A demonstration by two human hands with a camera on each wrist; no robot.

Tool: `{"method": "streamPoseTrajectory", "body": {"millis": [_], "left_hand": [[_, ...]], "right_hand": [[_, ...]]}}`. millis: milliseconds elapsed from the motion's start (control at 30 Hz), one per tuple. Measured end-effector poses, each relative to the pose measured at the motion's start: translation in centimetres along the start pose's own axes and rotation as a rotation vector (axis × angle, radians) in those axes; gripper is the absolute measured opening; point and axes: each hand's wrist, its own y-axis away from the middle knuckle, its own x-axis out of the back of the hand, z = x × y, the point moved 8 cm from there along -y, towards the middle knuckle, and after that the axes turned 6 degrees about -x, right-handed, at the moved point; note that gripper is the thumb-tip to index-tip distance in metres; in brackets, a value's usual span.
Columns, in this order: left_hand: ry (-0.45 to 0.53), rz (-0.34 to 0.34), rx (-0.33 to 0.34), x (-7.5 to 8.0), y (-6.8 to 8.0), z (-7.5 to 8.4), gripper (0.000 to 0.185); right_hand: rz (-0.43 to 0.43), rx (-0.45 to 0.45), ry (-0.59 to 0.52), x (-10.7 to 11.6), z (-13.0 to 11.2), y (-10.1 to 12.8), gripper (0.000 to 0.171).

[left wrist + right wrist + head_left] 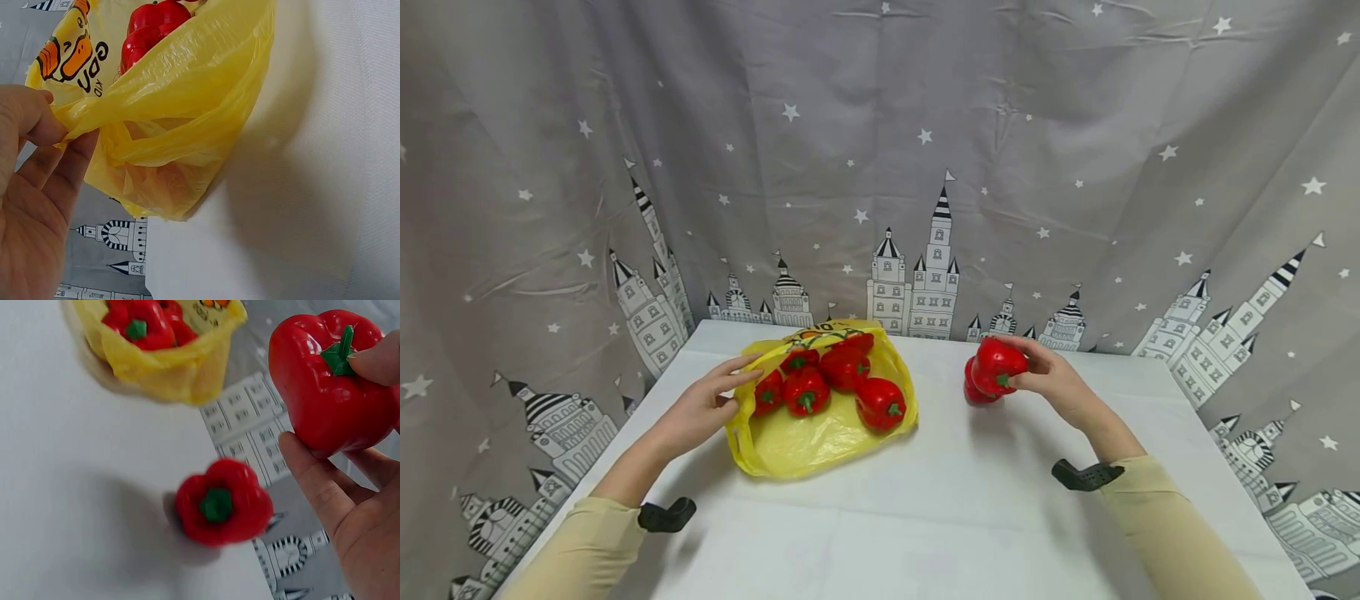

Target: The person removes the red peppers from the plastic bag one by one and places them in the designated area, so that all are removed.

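A yellow plastic bag (pixel 790 454) lies with its mouth spread, several red bell peppers (pixel 807 392) inside it. My left hand (pixel 703 408) pinches the bag's left edge between thumb and fingers, as the left wrist view shows (pixel 47 169). To the right, my right hand (pixel 1056 383) holds a red bell pepper (pixel 334 387) raised, thumb by its green stem and fingers beneath. Another red bell pepper (pixel 224 503) stands on the table just below and behind the held one, stem up; in the head view the held pepper partly covers it.
A white cloth covers the table (pixel 880 533). Behind and at both sides hangs a grey curtain (pixel 1000 167) printed with castles and stars, close to the table's back edge. Each wrist wears a black band (pixel 1086 475).
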Motion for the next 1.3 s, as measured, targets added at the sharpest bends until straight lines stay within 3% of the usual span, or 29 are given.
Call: {"method": "streamPoseTrajectory", "body": {"millis": [600, 1300], "left_hand": [[-0.002, 0.011, -0.042, 0.1, 0.1, -0.1, 0.056], [0.004, -0.001, -0.002, -0.1, 0.0, -0.3, 0.057]], "right_hand": [[0.082, -0.087, 0.069, 6.0, 4.4, 0.4, 0.069], [-0.005, -0.206, 0.070, 6.7, 9.2, -1.0, 0.069]]}}
